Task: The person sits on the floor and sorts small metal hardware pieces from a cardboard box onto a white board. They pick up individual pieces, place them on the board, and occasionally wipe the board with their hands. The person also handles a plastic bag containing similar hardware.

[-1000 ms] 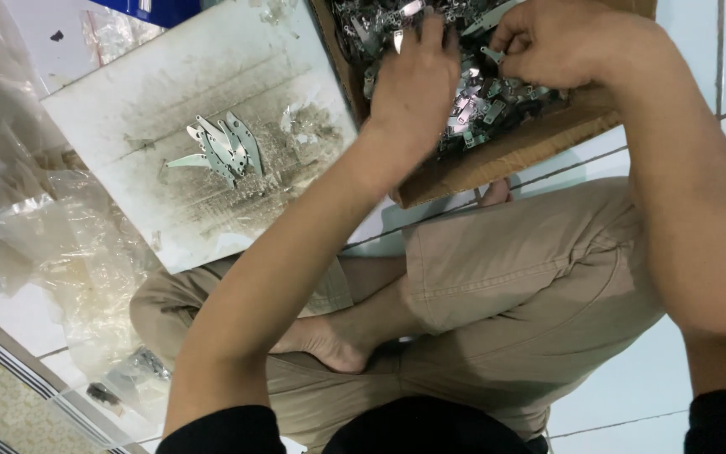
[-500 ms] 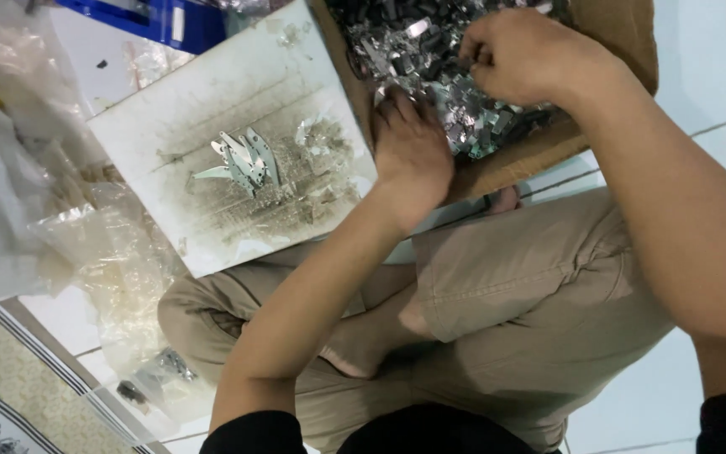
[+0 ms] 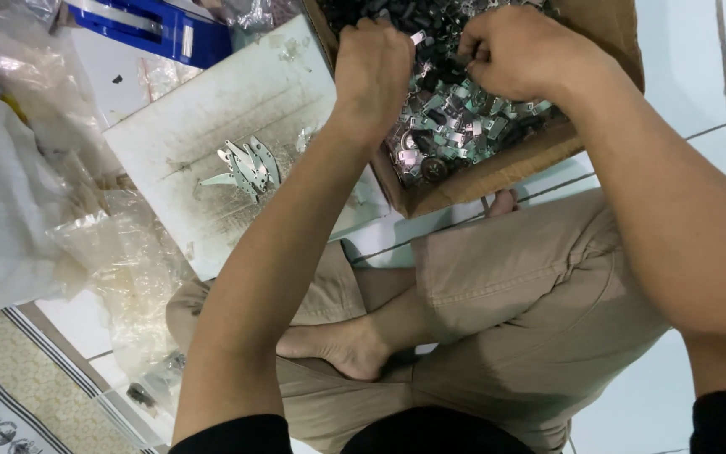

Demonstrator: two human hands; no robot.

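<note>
While a second ago the left hand (image 3: 373,74) lay flat over the metal parts (image 3: 451,126) in the cardboard box (image 3: 497,168), both it and the right hand (image 3: 514,52) now curl closed, pinching pieces.

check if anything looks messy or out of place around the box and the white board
Nothing looks spilled. Both hands, left hand and right hand, are in the cardboard box of small metal parts. The white board is stained, and its metal pieces lie fanned loosely.
</note>
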